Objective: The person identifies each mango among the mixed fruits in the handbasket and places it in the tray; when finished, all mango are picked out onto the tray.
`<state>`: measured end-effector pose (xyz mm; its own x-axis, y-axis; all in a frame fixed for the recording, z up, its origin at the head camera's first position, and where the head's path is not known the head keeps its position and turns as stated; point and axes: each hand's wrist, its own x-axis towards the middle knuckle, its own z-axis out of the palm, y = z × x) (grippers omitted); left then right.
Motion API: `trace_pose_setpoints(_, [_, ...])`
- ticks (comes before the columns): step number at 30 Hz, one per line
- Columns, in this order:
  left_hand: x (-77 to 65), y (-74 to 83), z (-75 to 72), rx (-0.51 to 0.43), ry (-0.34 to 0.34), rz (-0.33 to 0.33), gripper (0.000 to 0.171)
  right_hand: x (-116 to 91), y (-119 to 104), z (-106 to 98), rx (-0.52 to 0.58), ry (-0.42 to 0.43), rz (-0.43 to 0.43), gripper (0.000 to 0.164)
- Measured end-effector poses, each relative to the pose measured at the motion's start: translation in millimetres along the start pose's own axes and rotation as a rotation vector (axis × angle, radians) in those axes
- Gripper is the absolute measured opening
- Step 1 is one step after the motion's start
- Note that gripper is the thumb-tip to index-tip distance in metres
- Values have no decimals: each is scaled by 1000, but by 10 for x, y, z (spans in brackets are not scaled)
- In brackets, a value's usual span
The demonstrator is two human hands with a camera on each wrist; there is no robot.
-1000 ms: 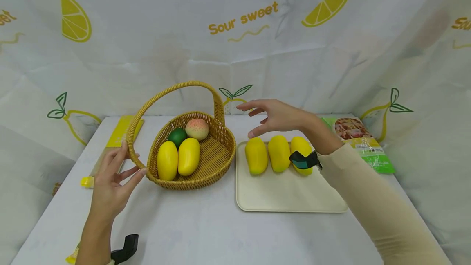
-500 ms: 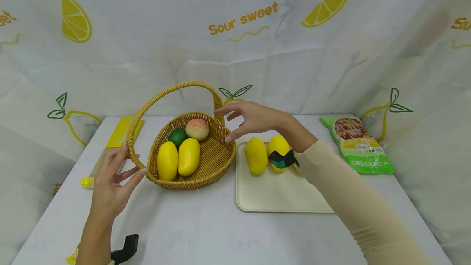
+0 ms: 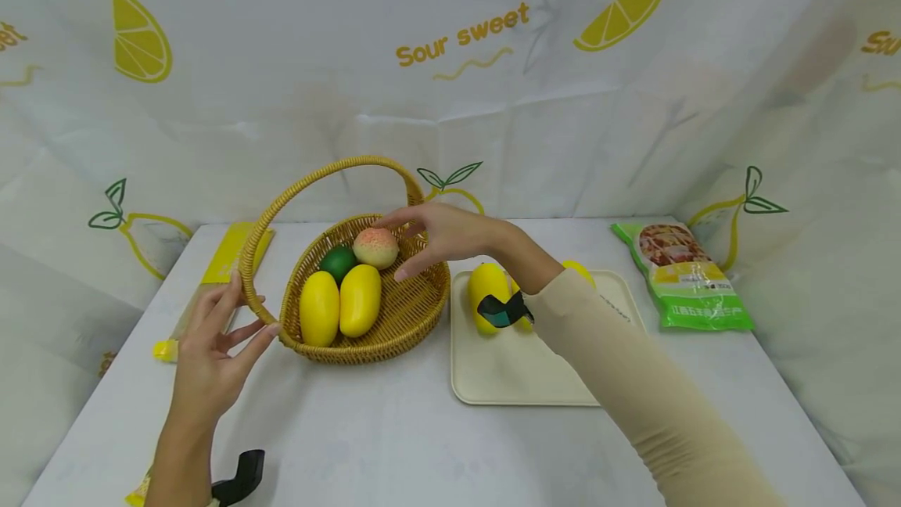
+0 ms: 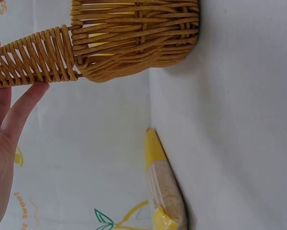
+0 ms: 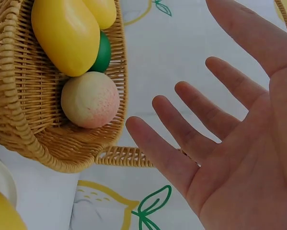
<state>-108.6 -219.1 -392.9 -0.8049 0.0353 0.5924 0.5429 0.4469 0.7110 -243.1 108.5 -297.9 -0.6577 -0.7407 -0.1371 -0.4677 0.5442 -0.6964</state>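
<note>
A wicker basket point(image 3: 415, 315) with a tall arched handle point(image 3: 317, 174) stands left of the middle of the table. Inside it lie two yellow mangoes point(image 3: 360, 300), a small green fruit point(image 3: 339, 263) and a pink-and-cream peach point(image 3: 375, 249). My left hand point(image 3: 211, 358) pinches the near lower end of the handle between thumb and fingers, also seen in the left wrist view. Over the basket's right side hovers my right hand point(image 3: 450, 235), its fingertips close to the peach. In the right wrist view its fingers point(image 5: 155, 151) are spread, with nothing held.
Right of the basket sits a cream tray point(image 3: 521, 382) with several yellow mangoes point(image 3: 486, 288), partly hidden by the right arm. A green food bag point(image 3: 693, 280) lies at the back right. A yellow-topped packet point(image 3: 235, 253) lies left of the basket.
My right hand has moved left from above the tray to over the basket, near the peach. The left hand has kept its hold on the handle, and the basket has stayed in place.
</note>
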Motion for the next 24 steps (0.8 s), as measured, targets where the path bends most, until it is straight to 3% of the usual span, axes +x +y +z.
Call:
trace_pose_setpoints(9, [13,25,12,-15,14,19,100,144,-27,64,60,-35,-6,76])
trace_pose_setpoints(17, [20,13,14,-14,17,-8,103,316,-29,84,89,-67,32,74])
trace_pose_setpoints(24, [8,3,10,-22,15,31,99,462,26,179,151,-86,20,68])
